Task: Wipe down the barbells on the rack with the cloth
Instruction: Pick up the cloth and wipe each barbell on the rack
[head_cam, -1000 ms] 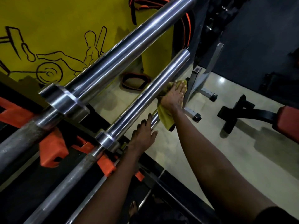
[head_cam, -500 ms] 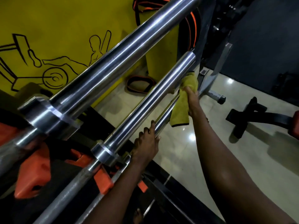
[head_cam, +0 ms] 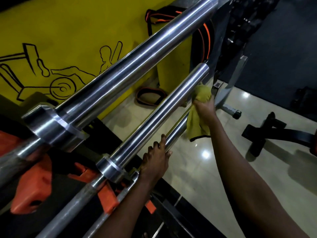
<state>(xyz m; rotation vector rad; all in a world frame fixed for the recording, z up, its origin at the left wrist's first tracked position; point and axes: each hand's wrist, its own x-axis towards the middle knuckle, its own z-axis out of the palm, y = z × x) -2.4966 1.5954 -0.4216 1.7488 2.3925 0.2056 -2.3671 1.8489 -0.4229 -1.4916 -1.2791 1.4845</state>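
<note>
Three chrome barbells lie stacked on the rack, running diagonally from lower left to upper right: a top barbell point(head_cam: 123, 73), a middle barbell point(head_cam: 164, 114) and a lower barbell point(head_cam: 175, 134) partly hidden beneath it. My right hand point(head_cam: 205, 109) grips a yellow-green cloth point(head_cam: 197, 124), pressing its bunched top against the far end of the lower barbell's sleeve, just under the middle sleeve's tip. The cloth's loose end hangs down. My left hand point(head_cam: 157, 162) is wrapped over the lower barbell's sleeve near its collar.
Orange and black rack brackets point(head_cam: 34, 191) hold the bars at lower left. A yellow wall with gym drawings point(head_cam: 60, 48) stands behind. A black bench base point(head_cam: 267, 133) and grey machine foot point(head_cam: 229, 110) rest on the glossy tiled floor; a black-orange belt point(head_cam: 149, 98) lies there.
My right hand has slid the cloth outward along the lower sleeve, from its middle toward the far end. My left hand kept its hold near the collar. The camera moved closer.
</note>
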